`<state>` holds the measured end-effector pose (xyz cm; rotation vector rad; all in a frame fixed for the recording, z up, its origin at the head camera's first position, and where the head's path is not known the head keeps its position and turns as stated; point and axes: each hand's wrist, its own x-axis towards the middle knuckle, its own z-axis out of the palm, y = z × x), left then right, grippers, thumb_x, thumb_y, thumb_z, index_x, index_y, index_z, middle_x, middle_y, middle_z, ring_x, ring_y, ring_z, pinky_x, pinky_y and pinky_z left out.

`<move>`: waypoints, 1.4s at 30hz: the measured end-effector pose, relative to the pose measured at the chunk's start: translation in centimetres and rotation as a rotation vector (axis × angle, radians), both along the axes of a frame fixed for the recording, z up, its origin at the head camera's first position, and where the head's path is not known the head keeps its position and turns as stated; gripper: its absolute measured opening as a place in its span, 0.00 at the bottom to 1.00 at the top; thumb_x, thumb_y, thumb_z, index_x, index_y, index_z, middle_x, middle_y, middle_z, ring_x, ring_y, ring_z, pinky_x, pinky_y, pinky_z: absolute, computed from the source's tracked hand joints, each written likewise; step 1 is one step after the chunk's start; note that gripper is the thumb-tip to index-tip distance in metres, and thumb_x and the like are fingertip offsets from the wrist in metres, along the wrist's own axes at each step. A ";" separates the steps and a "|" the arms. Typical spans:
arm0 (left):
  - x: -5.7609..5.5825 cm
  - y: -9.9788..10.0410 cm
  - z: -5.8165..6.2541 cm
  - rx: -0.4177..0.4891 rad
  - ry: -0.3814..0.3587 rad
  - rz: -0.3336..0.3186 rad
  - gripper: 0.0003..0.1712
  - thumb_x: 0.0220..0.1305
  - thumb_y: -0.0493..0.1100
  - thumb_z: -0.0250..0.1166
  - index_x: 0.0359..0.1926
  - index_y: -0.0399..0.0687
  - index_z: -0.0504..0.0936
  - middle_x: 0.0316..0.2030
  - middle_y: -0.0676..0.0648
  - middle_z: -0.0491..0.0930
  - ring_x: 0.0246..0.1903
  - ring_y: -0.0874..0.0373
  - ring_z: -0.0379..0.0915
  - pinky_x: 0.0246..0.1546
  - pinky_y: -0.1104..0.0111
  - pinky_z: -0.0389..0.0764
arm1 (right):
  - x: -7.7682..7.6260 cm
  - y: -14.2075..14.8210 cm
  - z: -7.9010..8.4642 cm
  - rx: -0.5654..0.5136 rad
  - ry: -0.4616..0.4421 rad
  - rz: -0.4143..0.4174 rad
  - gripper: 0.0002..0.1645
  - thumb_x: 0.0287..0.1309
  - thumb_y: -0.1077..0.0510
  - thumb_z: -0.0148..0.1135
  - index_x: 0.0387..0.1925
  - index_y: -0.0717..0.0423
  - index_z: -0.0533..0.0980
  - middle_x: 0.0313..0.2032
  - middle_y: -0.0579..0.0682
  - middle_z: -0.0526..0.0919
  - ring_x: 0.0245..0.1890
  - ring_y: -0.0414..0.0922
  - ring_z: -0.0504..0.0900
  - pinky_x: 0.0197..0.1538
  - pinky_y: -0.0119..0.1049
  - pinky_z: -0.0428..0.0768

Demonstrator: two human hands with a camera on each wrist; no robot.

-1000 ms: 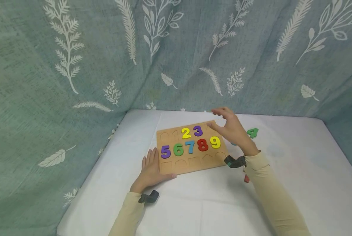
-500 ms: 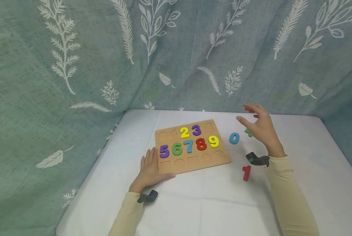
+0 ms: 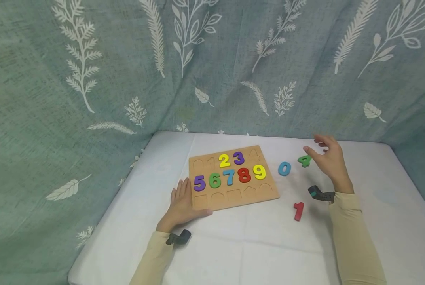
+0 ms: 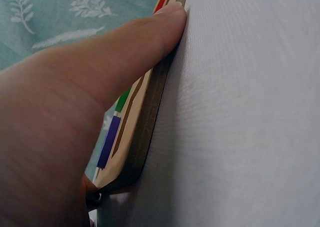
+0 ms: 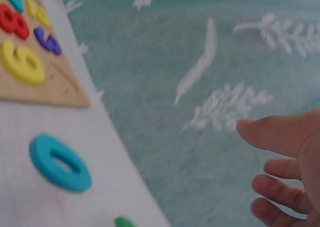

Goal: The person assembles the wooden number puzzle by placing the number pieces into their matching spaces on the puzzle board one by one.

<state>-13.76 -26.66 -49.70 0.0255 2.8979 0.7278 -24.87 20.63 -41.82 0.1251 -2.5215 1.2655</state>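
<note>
A wooden number board (image 3: 219, 202) lies on the white table, with the coloured numbers 2, 3, 5, 6, 7, 8 and 9 set in it. My left hand (image 3: 179, 208) rests against its left edge, fingers straight, and the thumb touches the front edge (image 4: 150, 112). Off to the right, my right hand (image 3: 331, 160) hovers with fingers loosely bent and nothing between them. Just left of it lies a green number 4 (image 3: 304, 160), partly covered by the thumb. Between that and the board is a blue number 0 (image 3: 284, 169). A red number 1 (image 3: 298, 211) lies nearer the front.
A white cloth (image 3: 244, 245) covers the table. Behind it and at the left hangs a green curtain (image 3: 212, 71) with white leaf patterns. Several outlined recesses show in the board's top and bottom rows.
My right hand has moved right, from above the board's top right corner to beside the green number 4. The blue 0 and red 1 have come into full view. My left hand stays put.
</note>
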 end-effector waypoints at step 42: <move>-0.1 0.1 -0.1 0.006 0.008 -0.007 0.87 0.41 0.81 0.73 0.83 0.43 0.33 0.84 0.39 0.33 0.84 0.39 0.21 0.81 0.38 0.28 | -2.6 2.3 -7.2 0.048 -0.379 0.025 0.48 0.62 0.53 0.71 0.75 0.71 0.60 0.72 0.74 0.66 0.74 0.72 0.62 0.75 0.65 0.66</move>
